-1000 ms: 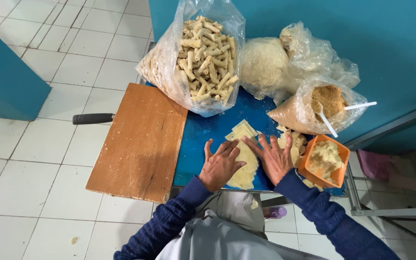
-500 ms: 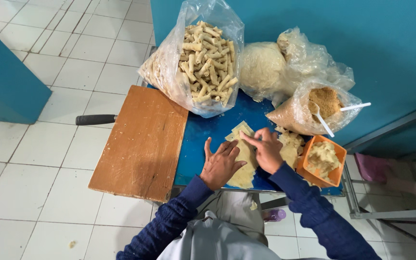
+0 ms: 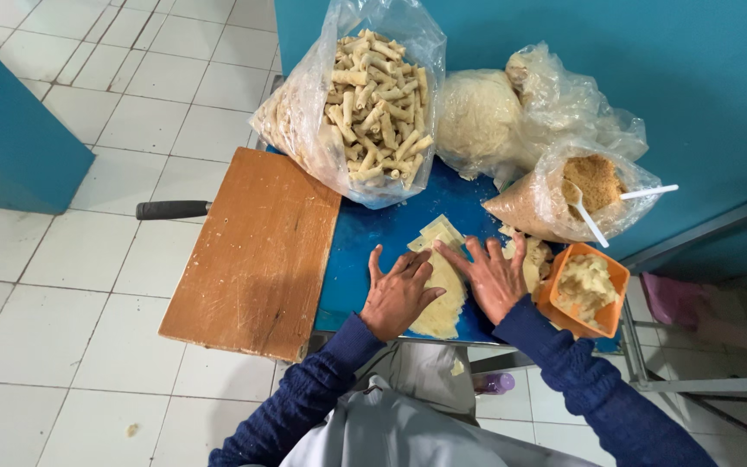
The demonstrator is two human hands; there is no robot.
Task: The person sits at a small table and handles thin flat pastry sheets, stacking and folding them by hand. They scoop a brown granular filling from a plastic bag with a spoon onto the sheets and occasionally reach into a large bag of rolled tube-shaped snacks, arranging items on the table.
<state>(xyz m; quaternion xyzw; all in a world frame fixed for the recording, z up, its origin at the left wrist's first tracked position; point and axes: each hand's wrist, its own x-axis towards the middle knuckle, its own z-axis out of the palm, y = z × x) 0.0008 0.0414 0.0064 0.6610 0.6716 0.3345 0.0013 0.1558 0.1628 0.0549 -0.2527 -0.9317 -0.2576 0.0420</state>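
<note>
Item: pale dough sheet [image 3: 444, 290], thin, yellowish, flat on blue tabletop [image 3: 365, 242], lower centre of frame. More sheets stacked just beside it to the right, partly hidden.

Left hand [image 3: 398, 294]: palm down, lower centre, fingers [image 3: 408, 264] spread apart & flat, tips on left edge of sheet. Nothing gripped.

Right hand [image 3: 496, 278]: palm down, just right of the left hand, fingers splayed apart, pressing on sheet's right side; index tip near its upper corner. Nothing gripped. Both sleeves dark blue knit.

Surroundings:
- Wooden board [image 3: 257, 251], brown, centre-left, overhanging tabletop edge; black handle [image 3: 172, 209] sticks out from under it to the left.
- Clear bag of rolled pastry sticks [image 3: 373, 104], upper centre, open top.
- Clear bag w/ pale dough mass [image 3: 477, 117], upper centre-right, next to the sticks bag.
- Clear bag of brown crumbs [image 3: 555, 199], right, w/ white spoon [image 3: 588, 220] in it.
- Orange tub [image 3: 564, 316], lower right, holding pale filling, just beside right hand.
- White tiled floor [image 3: 71, 285], left half of frame.
</note>
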